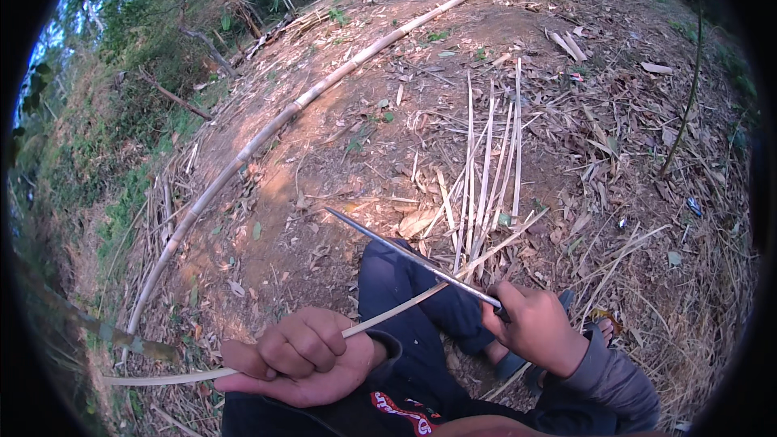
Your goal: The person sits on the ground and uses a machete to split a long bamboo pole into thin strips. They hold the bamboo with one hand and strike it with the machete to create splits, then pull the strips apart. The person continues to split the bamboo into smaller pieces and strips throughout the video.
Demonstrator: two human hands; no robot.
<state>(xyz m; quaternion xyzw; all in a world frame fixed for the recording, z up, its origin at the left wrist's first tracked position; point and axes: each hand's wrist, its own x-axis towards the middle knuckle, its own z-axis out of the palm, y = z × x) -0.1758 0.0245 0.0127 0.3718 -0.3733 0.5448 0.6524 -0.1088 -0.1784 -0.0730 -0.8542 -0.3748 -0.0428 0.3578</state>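
A long, thin bamboo strip [394, 310] passes through my left hand [303, 354], whose fingers are wrapped round it above my lap. One end sticks out to the left of that hand; the other slants up to the right, over my knee. My right hand [530, 322] grips the dark handle of a long-bladed knife [409, 253], its tip pointing up and left. The blade crosses the strip near my right hand and looks to be touching it. Just beyond my knee, several pale bamboo strips [487, 162] lie side by side on the ground.
A long bamboo pole [303, 99] lies across the ground from near left to far right. Dry leaves and shavings [599, 142] cover the dirt on the right. Green bushes [121, 105] edge the left side. A thin upright stem [688, 105] stands at the right.
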